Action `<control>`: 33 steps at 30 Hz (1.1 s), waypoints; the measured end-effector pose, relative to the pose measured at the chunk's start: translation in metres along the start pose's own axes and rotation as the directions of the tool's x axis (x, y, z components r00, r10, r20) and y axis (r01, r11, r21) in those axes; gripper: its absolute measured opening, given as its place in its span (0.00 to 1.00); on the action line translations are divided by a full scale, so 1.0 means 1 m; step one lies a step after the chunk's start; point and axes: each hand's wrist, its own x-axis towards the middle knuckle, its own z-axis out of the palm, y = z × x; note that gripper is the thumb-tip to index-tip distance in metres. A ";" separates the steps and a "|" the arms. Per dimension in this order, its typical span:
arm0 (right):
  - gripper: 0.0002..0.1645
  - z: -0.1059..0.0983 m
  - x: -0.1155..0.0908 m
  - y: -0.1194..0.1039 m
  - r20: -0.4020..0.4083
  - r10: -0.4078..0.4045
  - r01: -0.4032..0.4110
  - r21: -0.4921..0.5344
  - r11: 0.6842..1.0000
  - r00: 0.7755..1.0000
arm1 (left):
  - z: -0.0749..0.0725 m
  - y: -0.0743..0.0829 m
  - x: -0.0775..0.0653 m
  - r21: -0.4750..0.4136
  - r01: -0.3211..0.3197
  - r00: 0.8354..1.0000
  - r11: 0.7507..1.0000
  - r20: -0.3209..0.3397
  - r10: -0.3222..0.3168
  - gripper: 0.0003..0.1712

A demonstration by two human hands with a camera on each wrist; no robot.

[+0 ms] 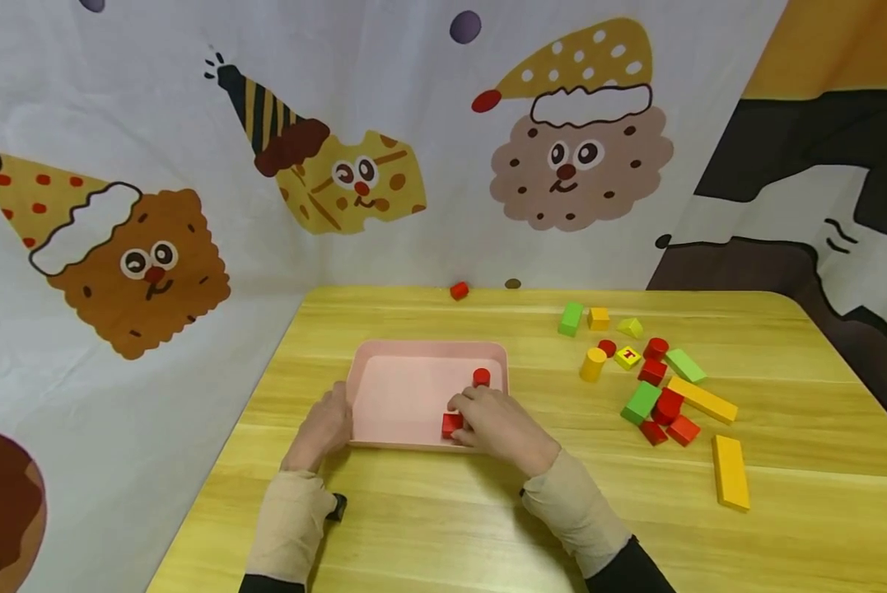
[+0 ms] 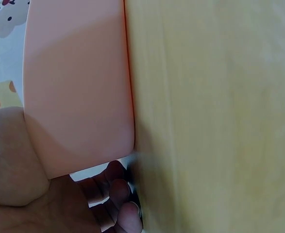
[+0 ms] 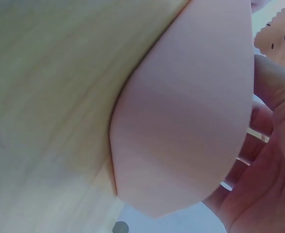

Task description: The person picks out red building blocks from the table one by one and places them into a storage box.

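Observation:
On the table sits a shallow pink tray (image 1: 402,391). My left hand (image 1: 326,427) grips its left end; in the left wrist view, the thumb (image 2: 11,155) lies at the rim and the curled fingers (image 2: 118,194) show beyond the tray corner. My right hand (image 1: 504,424) reaches over the tray's near right corner and pinches a red cube (image 1: 451,425) inside, close to the front wall. Just beyond that hand, a red cylinder (image 1: 481,377) stands in the tray. From the right wrist, the tray wall (image 3: 181,116) hides the cube.
Right of the tray lie several loose blocks: a yellow cylinder (image 1: 593,364), a green block (image 1: 641,402), a red cube (image 1: 683,430) and a long yellow block (image 1: 730,473) among them. One red block (image 1: 459,290) lies at the table's back edge, against a printed curtain (image 1: 428,255).

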 end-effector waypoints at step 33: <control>0.20 -0.044 -0.032 0.030 -0.041 0.222 -0.212 0.176 0.961 0.974 | 0.001 0.000 -0.001 0.007 -0.016 1.000 1.000 -0.003 0.016 0.17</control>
